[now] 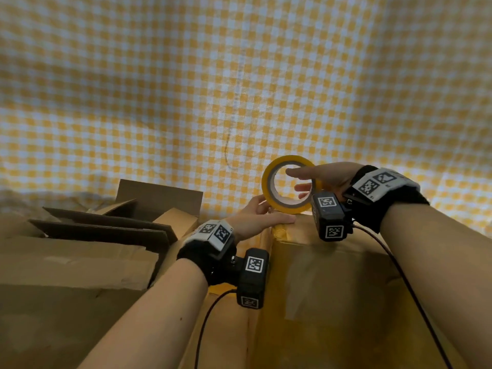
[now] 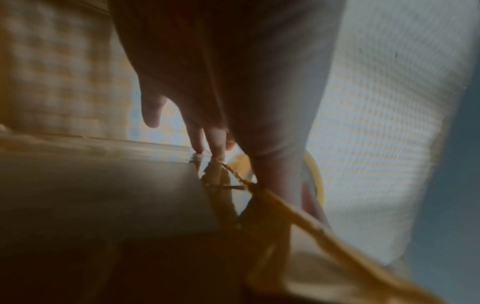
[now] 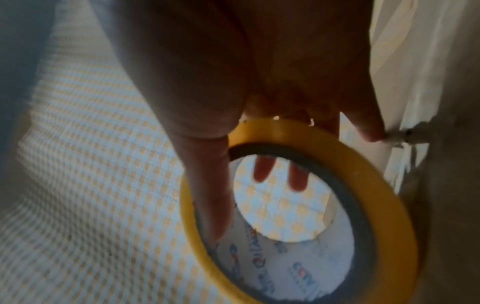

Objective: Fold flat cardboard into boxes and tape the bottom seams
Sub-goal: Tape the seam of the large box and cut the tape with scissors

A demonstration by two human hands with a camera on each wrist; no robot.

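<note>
Yellow tape roll (image 1: pixel 288 184) is standing on edge at the far top corner of the cardboard box (image 1: pixel 327 265). Right hand (image 1: pixel 323 178) is gripping the roll, thumb through its core, fingers curled round the rim. Left hand (image 1: pixel 257 218) is lying mostly flat, fingers pressing taped box edge beside the roll. Flat cardboard pieces (image 1: pixel 106 225) are piling up left, on checkered cloth (image 1: pixel 239 75). Left wrist view is dark, blurry.
</note>
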